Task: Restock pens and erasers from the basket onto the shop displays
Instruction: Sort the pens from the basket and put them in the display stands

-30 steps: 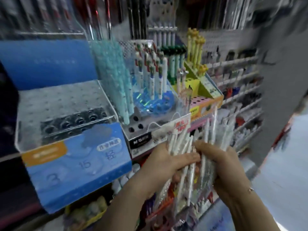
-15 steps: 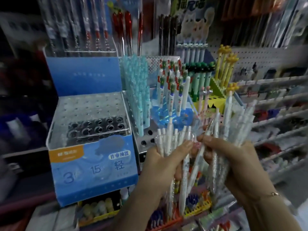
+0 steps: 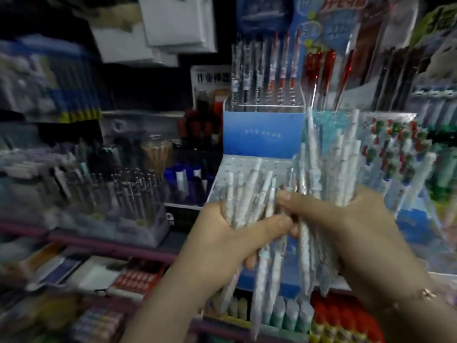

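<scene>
- Two bunches of pale, patterned pens are held upright in front of the shop shelving, close together at mid-frame.
- The left hand (image 3: 230,233) is curled around the smaller bunch of pens (image 3: 249,194), thumb laid across the front of the barrels; the tips of the pens stick out below the fist.
- The right hand (image 3: 346,233) grips the larger bunch of pens (image 3: 329,164), fingers wrapped round it, with its thumb and forefinger pinching near the neighbouring bunch; whether they hold a single pen there I cannot tell.
- A thin bracelet (image 3: 426,294) sits on the right wrist.
- Just behind the hands stands a blue display box (image 3: 259,134) with a white perforated top (image 3: 247,164), the holes mostly hidden by the pens.
- Above it hangs a row of carded pens (image 3: 267,70) with red-barrelled ones (image 3: 319,68) beside them.
- To the right is a display of pens with red and green tops (image 3: 395,144).
- To the left, a clear stand of dark and silver pens (image 3: 128,194) rests on a purple-edged shelf (image 3: 103,246), with blue-capped items (image 3: 183,179) between it and the box.
- Lower down, a shelf holds flat packets (image 3: 74,271) and a row of pastel erasers or correction items (image 3: 284,315); the blur makes them hard to name.
- White paper packs (image 3: 158,28) hang at the top; the surroundings are dim.
</scene>
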The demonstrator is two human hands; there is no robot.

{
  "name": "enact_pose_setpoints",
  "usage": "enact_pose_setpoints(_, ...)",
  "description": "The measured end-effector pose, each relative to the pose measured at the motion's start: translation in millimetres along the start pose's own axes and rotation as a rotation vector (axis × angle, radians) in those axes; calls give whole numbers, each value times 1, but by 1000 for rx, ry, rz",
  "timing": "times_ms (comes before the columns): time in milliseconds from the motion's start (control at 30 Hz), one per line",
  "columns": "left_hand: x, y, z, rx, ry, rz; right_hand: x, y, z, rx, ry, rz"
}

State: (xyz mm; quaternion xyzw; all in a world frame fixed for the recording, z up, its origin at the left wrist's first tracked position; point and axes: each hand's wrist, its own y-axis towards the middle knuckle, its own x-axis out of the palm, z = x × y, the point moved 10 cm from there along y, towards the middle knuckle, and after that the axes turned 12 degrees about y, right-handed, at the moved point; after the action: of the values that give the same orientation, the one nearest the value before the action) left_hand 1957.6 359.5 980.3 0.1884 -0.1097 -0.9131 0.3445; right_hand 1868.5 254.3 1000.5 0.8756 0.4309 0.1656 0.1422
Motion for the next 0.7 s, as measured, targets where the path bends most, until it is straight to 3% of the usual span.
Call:
enact_pose_setpoints(167,-55,27,37,165,96,96,38,47,-27,5,26,-50)
enact_pose_setpoints(367,-142,69,54,292,204,481,31,99,-73,-318,-9,203)
enact_pose_setpoints(700,-146,109,19,424,216,391,34,127,-37,-241,-138,337)
